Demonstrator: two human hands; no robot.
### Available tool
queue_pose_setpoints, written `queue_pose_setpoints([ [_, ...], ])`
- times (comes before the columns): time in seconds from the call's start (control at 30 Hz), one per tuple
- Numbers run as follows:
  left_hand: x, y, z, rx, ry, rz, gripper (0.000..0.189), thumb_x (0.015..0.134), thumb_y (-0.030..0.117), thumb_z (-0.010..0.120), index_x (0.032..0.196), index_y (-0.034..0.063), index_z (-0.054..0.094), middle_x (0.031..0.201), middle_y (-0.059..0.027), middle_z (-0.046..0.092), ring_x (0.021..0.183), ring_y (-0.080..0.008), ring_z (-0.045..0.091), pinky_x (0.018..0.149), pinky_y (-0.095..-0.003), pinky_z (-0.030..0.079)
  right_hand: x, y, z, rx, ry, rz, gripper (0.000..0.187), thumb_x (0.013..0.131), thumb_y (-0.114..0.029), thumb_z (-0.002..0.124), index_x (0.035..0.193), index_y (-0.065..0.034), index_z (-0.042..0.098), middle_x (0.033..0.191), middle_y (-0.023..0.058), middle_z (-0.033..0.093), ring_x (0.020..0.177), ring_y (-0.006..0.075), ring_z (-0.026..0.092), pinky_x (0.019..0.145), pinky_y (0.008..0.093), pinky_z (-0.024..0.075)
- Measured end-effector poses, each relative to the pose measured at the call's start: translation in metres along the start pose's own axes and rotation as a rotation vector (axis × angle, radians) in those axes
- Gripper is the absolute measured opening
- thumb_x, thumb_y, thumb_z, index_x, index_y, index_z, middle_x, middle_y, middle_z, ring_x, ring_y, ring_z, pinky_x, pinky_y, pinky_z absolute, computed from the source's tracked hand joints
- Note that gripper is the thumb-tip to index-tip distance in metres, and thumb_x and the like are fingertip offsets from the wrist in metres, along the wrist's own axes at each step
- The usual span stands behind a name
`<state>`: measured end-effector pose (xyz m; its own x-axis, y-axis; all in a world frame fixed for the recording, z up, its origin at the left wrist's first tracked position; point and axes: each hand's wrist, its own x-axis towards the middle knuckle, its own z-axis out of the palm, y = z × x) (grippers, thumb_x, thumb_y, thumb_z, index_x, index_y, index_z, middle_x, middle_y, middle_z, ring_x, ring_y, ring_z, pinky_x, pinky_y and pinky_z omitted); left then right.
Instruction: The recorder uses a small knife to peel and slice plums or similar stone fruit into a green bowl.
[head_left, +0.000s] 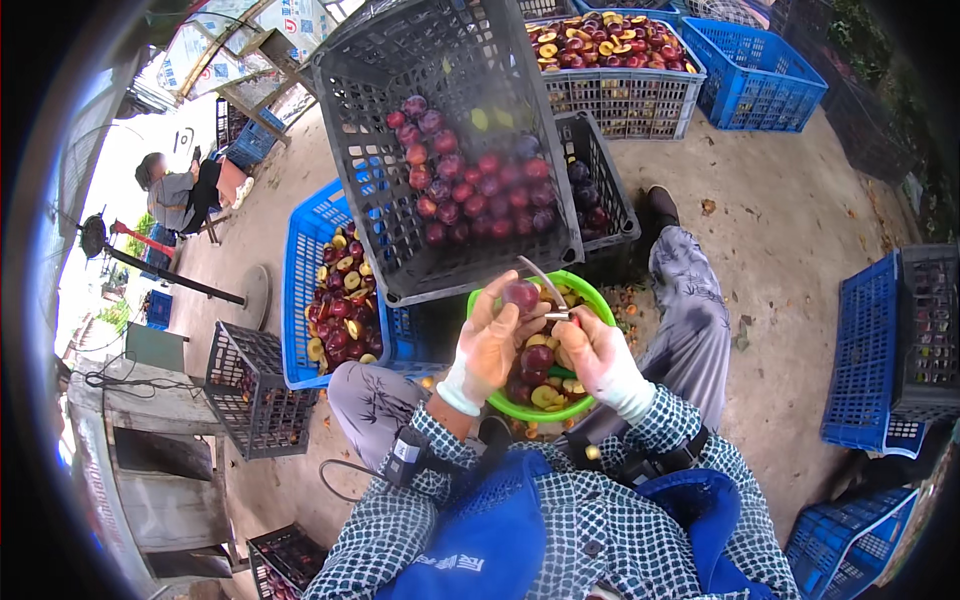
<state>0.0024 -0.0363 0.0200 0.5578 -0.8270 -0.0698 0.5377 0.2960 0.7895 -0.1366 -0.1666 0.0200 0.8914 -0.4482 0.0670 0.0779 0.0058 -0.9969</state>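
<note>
My gloved left hand (484, 341) holds a whole dark red plum (520, 295) in its fingertips. A curved metal blade (546, 283) rises beside the plum, and my gloved right hand (600, 356) grips the handle of this knife. Both hands are above a bright green plastic basin (517, 411). Inside it lie plum halves with yellow flesh (546, 395) and a few whole plums (537, 358). Directly beyond the basin, a black plastic crate (390, 266) is tilted towards me, with many whole plums (472, 187) gathered in its lower part.
A blue crate (296, 300) of cut plums stands at my left. Behind sit a grey crate (615, 101) heaped with halves and a blue crate (757, 75). More crates (862, 352) line the right. A person (180, 195) sits at far left, near a pole-mounted fan (94, 236).
</note>
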Motion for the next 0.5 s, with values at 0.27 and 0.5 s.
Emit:
queue_pose_setpoints([
  [0.27,-0.008,-0.005,0.004,0.059,0.093,-0.003,0.047,0.101,0.023,0.063,0.138,-0.0001,0.047,0.132,-0.0116,0.058,0.124,-0.0254,0.059,0.108,-0.0410,0.048,-0.005,0.011,0.021,-0.696,0.175,-0.260,0.019,0.094,-0.022,0.066,0.096,-0.0069,0.055,0.063,0.0164,0.062,0.057,0.0384,0.064,0.051,0.0473,0.0507],
  [0.5,-0.009,-0.003,0.006,0.165,0.106,-0.025,0.047,0.101,0.024,0.064,0.137,-0.0024,0.047,0.129,-0.0127,0.060,0.121,-0.0237,0.061,0.105,-0.0381,0.049,-0.004,0.014,0.023,-0.741,0.168,-0.259,0.020,0.093,-0.022,0.067,0.098,-0.0055,0.056,0.059,0.0160,0.061,0.053,0.0378,0.063,0.049,0.0472,0.0502],
])
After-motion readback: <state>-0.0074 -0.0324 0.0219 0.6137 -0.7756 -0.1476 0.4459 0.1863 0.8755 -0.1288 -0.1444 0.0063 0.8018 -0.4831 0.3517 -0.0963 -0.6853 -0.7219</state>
